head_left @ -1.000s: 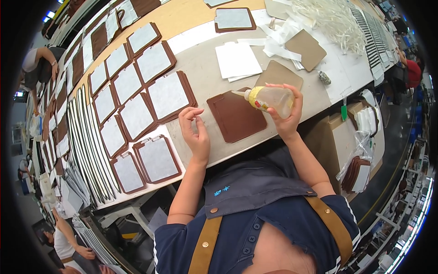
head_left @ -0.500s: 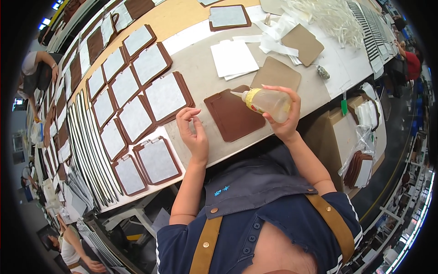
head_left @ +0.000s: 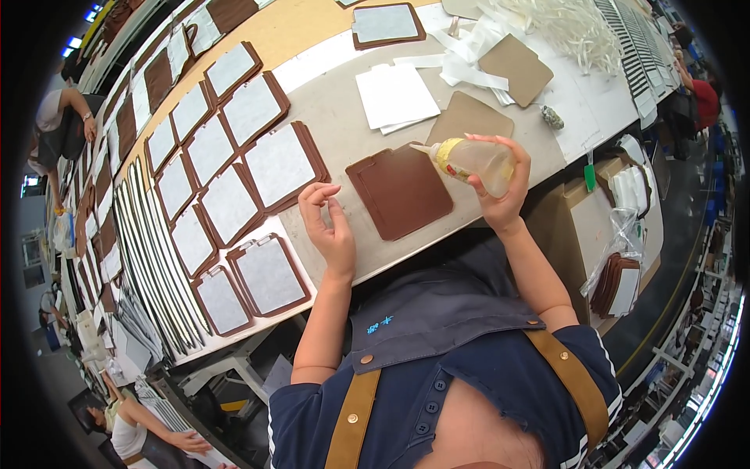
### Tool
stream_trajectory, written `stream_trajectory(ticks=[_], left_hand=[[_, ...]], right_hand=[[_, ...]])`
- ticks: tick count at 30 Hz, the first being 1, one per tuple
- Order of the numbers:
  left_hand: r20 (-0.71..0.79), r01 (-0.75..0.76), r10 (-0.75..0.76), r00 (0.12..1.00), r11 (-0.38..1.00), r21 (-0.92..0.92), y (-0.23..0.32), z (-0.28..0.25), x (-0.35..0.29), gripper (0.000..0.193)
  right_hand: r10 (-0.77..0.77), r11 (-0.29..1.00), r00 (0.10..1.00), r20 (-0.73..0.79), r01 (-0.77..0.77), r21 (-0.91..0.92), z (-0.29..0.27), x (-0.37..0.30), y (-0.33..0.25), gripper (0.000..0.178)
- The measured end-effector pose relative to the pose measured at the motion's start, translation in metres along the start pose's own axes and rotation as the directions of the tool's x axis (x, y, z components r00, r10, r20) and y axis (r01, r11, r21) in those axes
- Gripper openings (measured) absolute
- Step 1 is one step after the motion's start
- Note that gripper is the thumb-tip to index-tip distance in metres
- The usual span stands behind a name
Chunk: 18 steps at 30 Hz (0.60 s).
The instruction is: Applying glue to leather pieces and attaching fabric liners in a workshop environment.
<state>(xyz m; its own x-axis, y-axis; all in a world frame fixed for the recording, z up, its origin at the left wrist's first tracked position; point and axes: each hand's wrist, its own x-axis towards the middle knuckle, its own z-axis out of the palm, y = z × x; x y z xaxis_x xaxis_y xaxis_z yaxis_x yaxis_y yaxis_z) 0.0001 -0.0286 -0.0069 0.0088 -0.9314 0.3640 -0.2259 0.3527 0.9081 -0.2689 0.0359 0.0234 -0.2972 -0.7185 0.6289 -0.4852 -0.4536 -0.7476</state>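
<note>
In my right hand (head_left: 504,191) is a translucent squeeze bottle (head_left: 475,162) with a yellow label, tilted on its side with its thin nozzle pointing left. The nozzle tip lies over the upper edge of a brown leather-like panel (head_left: 402,195) on the table in front of me; whether they touch, I cannot tell. My left hand (head_left: 326,227) hovers left of this panel, fingers loosely curled, thumb apart, with nothing visible in it. Beyond the panel lies a tan notched sheet (head_left: 473,121), and white sheets (head_left: 394,95) rest farther back.
Stacks of brown panels with pale faces (head_left: 285,164) fill the table's left side, beside long dark-and-white strips (head_left: 152,258). White ribbon scraps (head_left: 574,31) and another tan sheet (head_left: 516,70) lie far right. A cardboard box (head_left: 574,242) stands below the right edge. Other people work nearby.
My right hand and the bottle have moved slightly right, and the nozzle has shifted along the panel's upper edge. My left hand stays nearly in place.
</note>
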Motion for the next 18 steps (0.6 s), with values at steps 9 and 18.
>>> stream_trajectory(ticks=[9, 18], left_hand=[[0.001, -0.005, 0.005, 1.0, 1.0, -0.004, 0.0, 0.0, 0.0, 0.019], [-0.001, -0.005, 0.005, 1.0, 1.0, -0.002, 0.0, 0.002, 0.001, 0.02]], right_hand=[[0.365, 0.898, 0.918, -0.157, -0.303, 0.32, -0.021, 0.03, 0.002, 0.072], [0.52, 0.726, 0.837, 0.17, -0.538, 0.428, -0.04, 0.073, 0.046, 0.066]])
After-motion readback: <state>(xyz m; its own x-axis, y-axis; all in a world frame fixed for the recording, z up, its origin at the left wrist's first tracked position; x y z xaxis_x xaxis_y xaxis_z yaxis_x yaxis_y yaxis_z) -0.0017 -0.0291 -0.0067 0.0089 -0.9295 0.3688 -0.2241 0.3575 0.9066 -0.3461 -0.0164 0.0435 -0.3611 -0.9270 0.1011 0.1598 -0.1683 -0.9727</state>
